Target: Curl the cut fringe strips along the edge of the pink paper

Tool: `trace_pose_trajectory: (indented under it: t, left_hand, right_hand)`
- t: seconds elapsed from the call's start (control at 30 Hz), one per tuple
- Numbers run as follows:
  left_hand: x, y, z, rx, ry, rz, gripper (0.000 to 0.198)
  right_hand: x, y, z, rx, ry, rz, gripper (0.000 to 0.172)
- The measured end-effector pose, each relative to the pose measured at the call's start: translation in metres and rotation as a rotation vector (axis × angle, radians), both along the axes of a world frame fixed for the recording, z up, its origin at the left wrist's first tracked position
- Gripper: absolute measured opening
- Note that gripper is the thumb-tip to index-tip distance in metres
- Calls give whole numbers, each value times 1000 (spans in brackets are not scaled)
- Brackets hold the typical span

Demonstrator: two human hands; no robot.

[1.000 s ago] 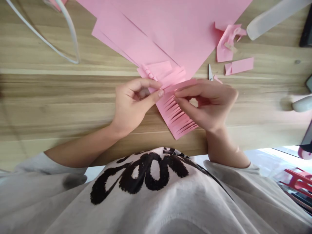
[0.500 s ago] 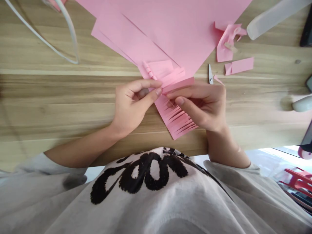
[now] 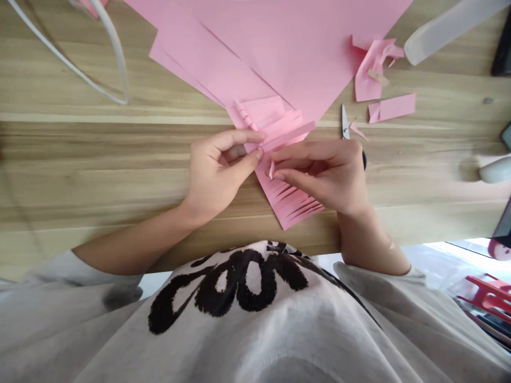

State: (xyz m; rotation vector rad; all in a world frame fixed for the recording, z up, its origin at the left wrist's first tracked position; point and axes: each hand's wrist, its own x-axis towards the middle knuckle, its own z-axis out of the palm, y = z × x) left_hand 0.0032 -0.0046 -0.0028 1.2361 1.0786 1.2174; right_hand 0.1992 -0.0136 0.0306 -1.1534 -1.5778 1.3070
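A pink paper strip cut into a fringe (image 3: 293,205) lies slanted on the table in front of me. Its upper strands are raised or curled, and a small rolled curl (image 3: 246,116) sits at its upper left edge. My left hand (image 3: 219,170) pinches the strip's left edge between thumb and index finger. My right hand (image 3: 325,173) is closed at the fingertips on the curled end of one paper strand (image 3: 272,169), just right of my left thumb. Part of the fringe is hidden under my right hand.
Large pink paper sheets (image 3: 287,48) cover the table's far middle. Scissors (image 3: 345,122) lie partly behind my right hand. Crumpled pink paper (image 3: 371,69) and a cut pink piece (image 3: 393,108) are at the right. A white cable (image 3: 120,58) loops at far left.
My right fingers have drawn slightly down and closed round a strand, whose curled end now shows. The black scissor handle has come into view. My left hand stays nearly still.
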Motion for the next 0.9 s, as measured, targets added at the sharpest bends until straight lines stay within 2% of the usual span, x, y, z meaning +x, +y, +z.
trace_pose_trajectory:
  t: [0.1,0.3,0.33,0.4,0.57,0.7,0.9]
  left_hand:
    - [0,0,0,12,17,-5,18]
    - [-1,-1,-1,7,37,2,16]
    - [-1,-1,-2,5,38,0,16]
    - [-2,-1,-2,-6,51,-6,17]
    - [-3,0,-1,-28,44,-21,17]
    - [-1,0,0,-12,15,-24,19]
    - [-1,0,-1,-3,45,1,19]
  right_hand:
    - [0,0,-2,8,-21,2,25]
    - [2,3,2,152,-28,34,27]
    - [2,3,3,98,-85,32,30]
    - [2,2,6,125,-56,16,31]
    - [1,2,10,16,-113,25,15]
    - [0,2,7,82,-20,26,19]
    - [-2,-1,2,80,-73,-121,16]
